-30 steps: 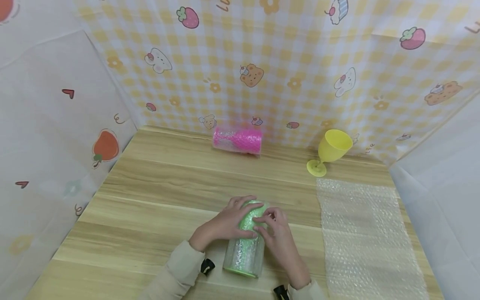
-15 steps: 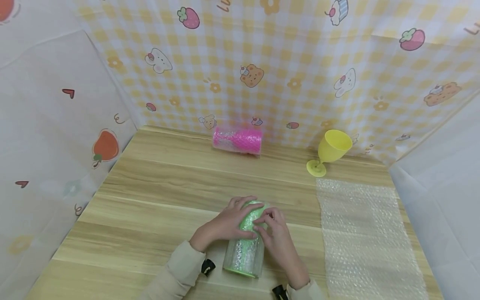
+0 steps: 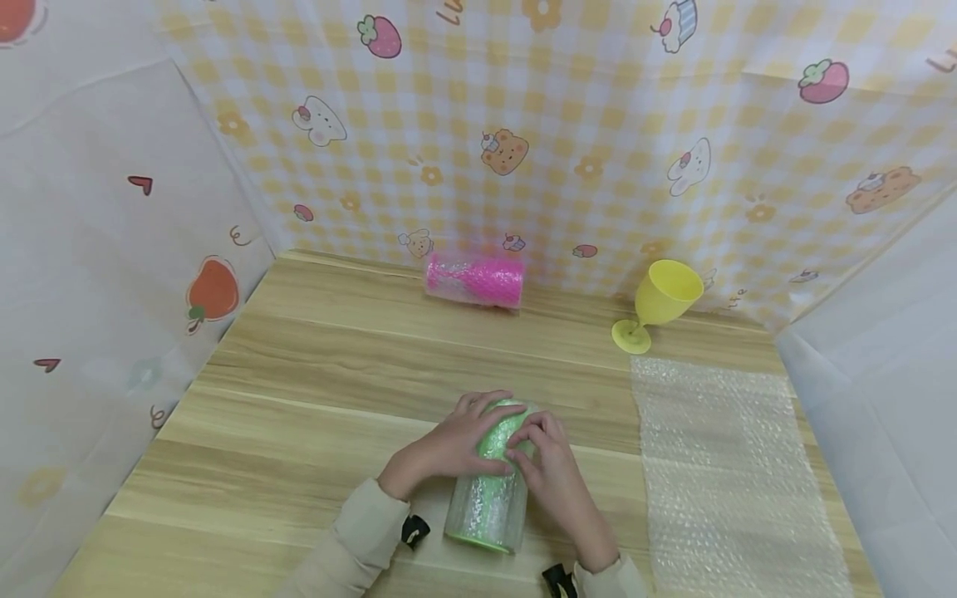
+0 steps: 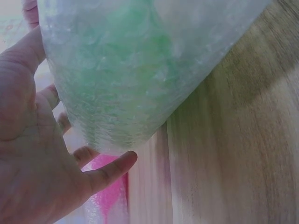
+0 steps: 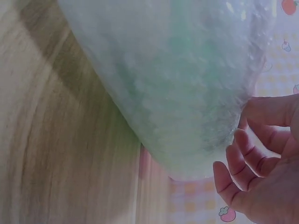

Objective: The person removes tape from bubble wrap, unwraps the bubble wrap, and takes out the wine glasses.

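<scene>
2 puffy beige sleeves (image 3: pixel 359 531), with small black devices (image 3: pixel 414 531) near the cuffs.

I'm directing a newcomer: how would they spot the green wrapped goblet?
On the wooden table, look toward the near side, where the left hand and right hand are. Between them is the green goblet in bubble wrap. Its green sets it apart from the pink wrapped goblet and bare yellow goblet.
</scene>
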Motion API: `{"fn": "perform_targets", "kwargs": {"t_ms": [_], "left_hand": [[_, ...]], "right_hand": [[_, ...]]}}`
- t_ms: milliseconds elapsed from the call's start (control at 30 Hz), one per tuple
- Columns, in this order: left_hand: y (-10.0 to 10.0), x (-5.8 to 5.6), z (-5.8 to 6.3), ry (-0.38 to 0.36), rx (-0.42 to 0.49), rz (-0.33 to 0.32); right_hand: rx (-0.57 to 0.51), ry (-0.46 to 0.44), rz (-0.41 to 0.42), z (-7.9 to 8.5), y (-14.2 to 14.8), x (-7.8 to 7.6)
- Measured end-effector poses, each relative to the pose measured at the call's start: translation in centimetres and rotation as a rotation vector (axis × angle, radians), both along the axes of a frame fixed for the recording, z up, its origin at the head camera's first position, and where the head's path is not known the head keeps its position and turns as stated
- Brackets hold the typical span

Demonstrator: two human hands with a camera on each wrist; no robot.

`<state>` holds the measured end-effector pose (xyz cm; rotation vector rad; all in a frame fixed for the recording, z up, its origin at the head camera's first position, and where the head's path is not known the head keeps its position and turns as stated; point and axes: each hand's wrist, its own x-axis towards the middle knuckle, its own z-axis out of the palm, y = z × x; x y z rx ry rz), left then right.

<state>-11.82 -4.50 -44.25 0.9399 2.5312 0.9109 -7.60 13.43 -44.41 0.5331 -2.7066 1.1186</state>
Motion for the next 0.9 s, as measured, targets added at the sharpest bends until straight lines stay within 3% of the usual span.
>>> {"fn": "perform_targets", "kwargs": {"t_ms": [133, 400, 600, 900], "left_hand": [[-0.2, -0.2, 0.1, -0.027, 0.015, -0.014], [-1.3, -1.1, -0.2, -0.09, 0.117, -0.092], [-1.7, -1.5, -0.3, -0.088, 0.162, -0.123], [-1.5, -1.6, -0.2, -0.092, 0.129, -0.111]], "right_hand": [[0.04, -0.021, -0.014, 0.2, -0.1, 0.3], [0.107, 0.115, -0.042, 0.0, -0.3, 0.6], [0.105, 0.089, -0.052, 0.1, -0.5, 0.6], [0.12, 0.031, -0.037, 0.6, -0.4, 0.3]]}}
